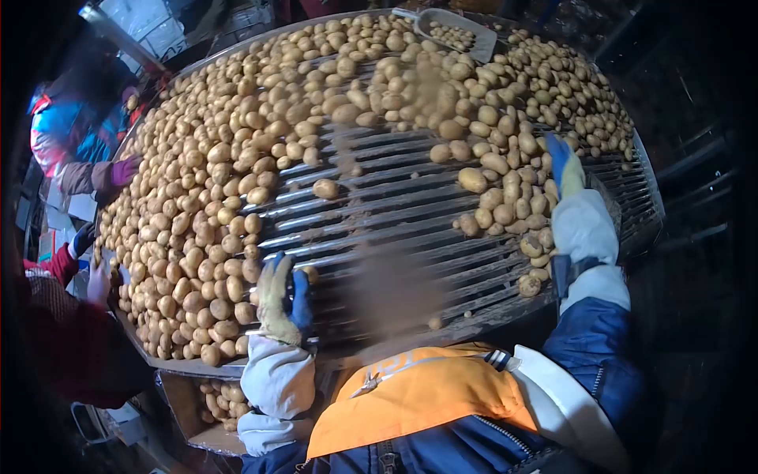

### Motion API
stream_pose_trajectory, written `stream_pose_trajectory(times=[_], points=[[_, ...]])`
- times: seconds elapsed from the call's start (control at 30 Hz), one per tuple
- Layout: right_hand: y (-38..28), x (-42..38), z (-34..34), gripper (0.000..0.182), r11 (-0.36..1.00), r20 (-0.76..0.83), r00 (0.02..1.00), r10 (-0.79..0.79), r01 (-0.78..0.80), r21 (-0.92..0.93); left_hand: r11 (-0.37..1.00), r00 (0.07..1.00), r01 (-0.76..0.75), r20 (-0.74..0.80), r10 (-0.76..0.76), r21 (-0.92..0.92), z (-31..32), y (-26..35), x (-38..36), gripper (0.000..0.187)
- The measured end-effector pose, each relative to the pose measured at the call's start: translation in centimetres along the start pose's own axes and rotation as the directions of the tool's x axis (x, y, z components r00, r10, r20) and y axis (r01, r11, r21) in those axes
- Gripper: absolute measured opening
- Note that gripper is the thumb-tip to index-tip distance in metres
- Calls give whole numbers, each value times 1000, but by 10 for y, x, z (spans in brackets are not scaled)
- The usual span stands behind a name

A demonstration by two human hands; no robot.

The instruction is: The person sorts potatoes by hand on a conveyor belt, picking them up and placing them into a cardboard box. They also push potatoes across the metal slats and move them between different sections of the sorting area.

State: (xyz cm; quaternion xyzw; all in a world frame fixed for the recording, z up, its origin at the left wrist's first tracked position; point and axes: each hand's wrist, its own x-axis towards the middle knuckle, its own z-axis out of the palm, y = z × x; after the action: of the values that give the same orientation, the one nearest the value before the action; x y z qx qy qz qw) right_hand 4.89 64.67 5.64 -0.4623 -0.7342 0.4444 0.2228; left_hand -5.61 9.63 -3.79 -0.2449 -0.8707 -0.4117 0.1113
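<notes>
Potatoes (197, 189) lie heaped over a slatted metal sorting table (379, 189), with its bars bare in the middle. My left hand (283, 304), in a pale yellow and blue glove, rests near the front edge at the right side of the left heap. Its fingers are stretched out and the thumb stands apart, beside one potato (309, 275). My right hand (565, 167), gloved alike, reaches forward along the right edge of another pile of potatoes (509, 186). Its fingers look extended against the pile, and I see nothing gripped in either hand.
A scoop (458, 33) holding small potatoes sits at the far edge. Below the table's front left stands a box (185, 411) with potatoes. At the left, people work by the heap, one with a purple-gloved hand (125, 170). A brown smudge blurs part of the view.
</notes>
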Motion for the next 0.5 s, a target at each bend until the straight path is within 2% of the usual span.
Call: stream_pose_trajectory(times=[0.03,0.07,0.1,0.13,0.17,0.2,0.23,0.27,0.3,0.33,0.37,0.4,0.43,0.47,0.5], points=[[42,36,-25,66,997,10,997,77,-77,-1,999,998,35,50,-36,15,7,8,2,36],[103,71,-20,69,993,17,994,110,-110,36,999,998,-5,67,1,49,12,14,5,36],[145,93,-9,74,987,28,990,141,-143,73,1000,998,-8,64,7,9,16,22,5,36],[141,77,16,77,713,-263,965,-14,-175,-679,1000,997,9,73,-8,-8,24,22,4,36],[55,8,28,76,750,-125,990,57,-125,-649,999,996,23,90,-21,-24,30,21,2,37],[131,42,37,64,631,-50,952,-301,160,-759,999,994,44,97,-43,-14,34,27,2,37],[30,-26,59,57,967,-64,965,253,-254,-5,997,990,66,129,-61,-27,39,31,5,36],[-20,-63,75,52,881,105,884,456,-465,86,997,986,72,151,-64,-43,44,32,6,36],[-28,-78,89,62,942,364,883,295,-332,42,996,984,69,167,-58,-64,52,36,9,36],[-5,-82,119,54,783,536,802,264,-503,366,997,983,50,180,-38,-63,56,40,12,36],[-2,-98,145,45,785,551,817,171,-451,425,997,980,31,196,-18,-64,59,45,14,36],[-26,-132,152,39,781,579,786,216,-495,381,996,976,45,216,-28,-72,60,48,16,37],[-20,-152,169,44,968,541,831,-134,-7,250,995,968,69,246,-49,-72,61,47,15,38],[-23,-164,174,51,864,566,690,-451,496,85,998,977,18,211,-5,-59,60,46,15,39],[-25,-166,160,51,871,557,704,-441,486,76,999,984,-30,176,37,-45,57,44,13,41]])
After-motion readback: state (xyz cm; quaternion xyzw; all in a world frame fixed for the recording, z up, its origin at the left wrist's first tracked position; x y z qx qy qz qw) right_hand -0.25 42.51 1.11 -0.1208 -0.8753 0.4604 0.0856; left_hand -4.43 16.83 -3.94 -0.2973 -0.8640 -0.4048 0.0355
